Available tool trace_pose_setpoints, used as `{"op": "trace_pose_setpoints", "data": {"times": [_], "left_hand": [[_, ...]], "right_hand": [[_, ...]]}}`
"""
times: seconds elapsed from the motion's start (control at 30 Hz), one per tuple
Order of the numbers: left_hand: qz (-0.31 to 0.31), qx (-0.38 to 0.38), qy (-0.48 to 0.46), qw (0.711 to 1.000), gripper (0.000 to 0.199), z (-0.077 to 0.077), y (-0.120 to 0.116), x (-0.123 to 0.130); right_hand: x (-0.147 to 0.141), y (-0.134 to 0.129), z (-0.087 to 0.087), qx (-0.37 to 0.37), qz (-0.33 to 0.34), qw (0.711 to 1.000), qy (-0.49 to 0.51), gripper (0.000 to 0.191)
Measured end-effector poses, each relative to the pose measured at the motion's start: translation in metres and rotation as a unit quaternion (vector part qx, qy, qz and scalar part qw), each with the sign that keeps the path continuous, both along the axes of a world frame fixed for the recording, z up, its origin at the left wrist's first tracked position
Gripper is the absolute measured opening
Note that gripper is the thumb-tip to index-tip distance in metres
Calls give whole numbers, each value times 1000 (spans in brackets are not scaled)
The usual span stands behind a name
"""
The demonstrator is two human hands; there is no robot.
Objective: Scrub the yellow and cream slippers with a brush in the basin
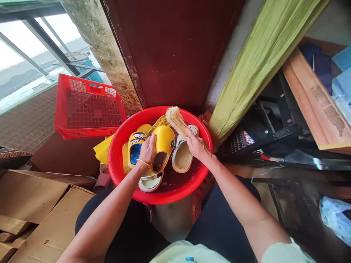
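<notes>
A yellow clog [165, 140] is gripped at its left side by my left hand [148, 150], its heel opening toward me. My right hand [197, 145] is closed around the end of a pale-bristled scrub brush [176, 119], held just right of the clog's toe. Below that hand rests a white clog [183, 157]. Left of my left hand lies a yellow slide with a blue footbed [135, 150]. A pale clog with a dark strap [150, 182] sits near the front. All of them are in a red basin [116, 171] with some water in the bottom.
A red plastic crate [90, 109] stands beyond the basin on the left. Cardboard boxes [46, 204] are at lower left. A dark red door [175, 47] rises behind, a green curtain [255, 69] hangs to the right, and a wooden drawer [315, 95] juts out at far right.
</notes>
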State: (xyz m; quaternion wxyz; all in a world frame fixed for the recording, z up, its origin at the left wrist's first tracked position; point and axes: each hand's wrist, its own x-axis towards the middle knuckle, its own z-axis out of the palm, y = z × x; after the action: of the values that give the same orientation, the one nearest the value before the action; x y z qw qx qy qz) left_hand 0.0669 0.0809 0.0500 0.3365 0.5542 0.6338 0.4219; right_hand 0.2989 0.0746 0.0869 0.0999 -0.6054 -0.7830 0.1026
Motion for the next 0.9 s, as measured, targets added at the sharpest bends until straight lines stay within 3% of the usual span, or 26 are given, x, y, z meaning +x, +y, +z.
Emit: {"op": "trace_pose_setpoints", "data": {"times": [0.17,0.4,0.53,0.7,0.8,0.9], "left_hand": [[-36,-18,132,990,54,-5,-6,12],[-48,-54,253,965,55,4,-21,15],[-68,-42,296,952,62,2,-23,15],[-142,-58,426,892,92,-8,-35,38],[-200,-42,478,854,84,-20,-40,51],[-203,-23,507,837,76,-34,-40,56]], "right_hand": [[-14,-24,-3,-9,79,997,-15,62],[22,-2,-13,-72,-28,997,-9,65],[19,-12,-13,-99,-36,993,-43,72],[5,-26,-9,-139,-12,983,-120,77],[-1,-22,-14,-165,-4,977,-137,75],[-8,-15,-24,-180,6,975,-127,74]]}}
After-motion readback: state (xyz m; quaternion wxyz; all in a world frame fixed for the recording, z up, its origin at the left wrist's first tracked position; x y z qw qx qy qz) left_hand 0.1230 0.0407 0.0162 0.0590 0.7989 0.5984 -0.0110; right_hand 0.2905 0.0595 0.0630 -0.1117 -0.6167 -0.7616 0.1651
